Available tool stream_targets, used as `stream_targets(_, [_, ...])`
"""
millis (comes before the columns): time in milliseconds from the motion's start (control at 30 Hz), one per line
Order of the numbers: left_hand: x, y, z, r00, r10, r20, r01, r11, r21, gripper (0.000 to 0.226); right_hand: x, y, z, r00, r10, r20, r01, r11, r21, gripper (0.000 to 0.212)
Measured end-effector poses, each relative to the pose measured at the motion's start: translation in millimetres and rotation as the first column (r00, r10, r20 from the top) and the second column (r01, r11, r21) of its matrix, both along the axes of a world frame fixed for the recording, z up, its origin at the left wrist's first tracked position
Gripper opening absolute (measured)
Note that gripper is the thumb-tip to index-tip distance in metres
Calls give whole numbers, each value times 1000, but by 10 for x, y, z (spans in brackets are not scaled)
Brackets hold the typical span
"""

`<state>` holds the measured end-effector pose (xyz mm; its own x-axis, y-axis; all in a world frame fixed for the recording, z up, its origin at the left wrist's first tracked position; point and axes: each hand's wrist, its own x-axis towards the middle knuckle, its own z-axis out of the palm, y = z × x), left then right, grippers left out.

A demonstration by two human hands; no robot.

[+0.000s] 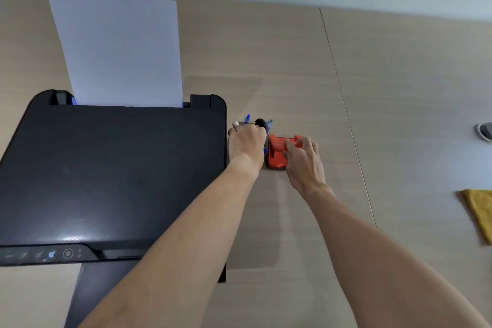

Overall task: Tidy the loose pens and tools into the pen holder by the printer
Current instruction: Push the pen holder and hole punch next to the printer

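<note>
My left hand [246, 145] reaches to the pen holder just right of the black printer [111, 168] and covers most of it. Blue pens [247, 119], a black-topped tool [260, 122] and a white tip [236, 124] stick up past my fingers; whether the hand grips them or the holder I cannot tell. My right hand [303, 160] rests on a red tape dispenser [275, 153] right beside the holder, fingers curled over its top.
A white sheet [117, 48] stands in the printer's rear feed. A yellow cloth [479, 213] lies at the right edge of the wooden desk [372, 114]. A grey object [484, 132] sits at the far right.
</note>
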<state>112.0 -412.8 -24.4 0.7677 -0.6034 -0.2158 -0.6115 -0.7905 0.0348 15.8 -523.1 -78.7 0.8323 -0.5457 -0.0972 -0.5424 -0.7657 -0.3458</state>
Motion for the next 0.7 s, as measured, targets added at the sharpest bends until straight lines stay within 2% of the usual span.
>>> stream_targets(200, [-16,19,-5,1000,-6,17,6,1000,-8,21,-23,6,18,999,22,-34,-23,999,-34,34])
stream_targets(333, [-19,44,-16,999,-23,46,23,1000,10,20,-81,49,45,999,38,-14,-38,999,-34,53])
stream_targets(400, [-20,72,-23,997,-41,68,40,999,24,28,-170,96,54,999,8,50,-4,998,-62,59])
stream_targets(500, [-43,115,-23,985,-96,146,89,995,53,56,-408,170,25,993,-61,102,65,997,-39,56])
stream_targets(600, [-125,188,33,969,-137,207,125,989,73,68,-747,264,-80,992,-123,6,123,992,9,54])
stream_targets(700, [-324,287,147,974,-111,198,107,994,32,64,-1084,387,-130,984,-167,-62,169,985,28,49])
